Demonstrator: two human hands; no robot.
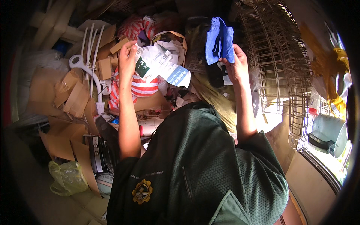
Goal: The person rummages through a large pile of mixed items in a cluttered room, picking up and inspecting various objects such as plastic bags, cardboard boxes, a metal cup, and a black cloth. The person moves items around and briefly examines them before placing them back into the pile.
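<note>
Raised on the left, my left hand [126, 62] pinches the edge of a crumpled white printed wrapper [153, 56] with a dark green patch. A pale piece with a blue printed band [176, 75] hangs at its lower right; I cannot tell whether the two are joined. My right hand [237, 63] grips a folded bright blue sheet [218, 41] by its lower right corner, holding it upright; cloth or paper, I cannot tell. The hands are well apart. Below and behind the wrapper lies a red-and-white striped bag [144, 88].
Flattened and torn cardboard [47, 92] is heaped on the left beside white tubing [93, 73]. A yellowish plastic bag [67, 177] lies at lower left. An open paper bag [182, 39] holds papers. On the right stand wire racks [275, 56] and a translucent container [328, 131].
</note>
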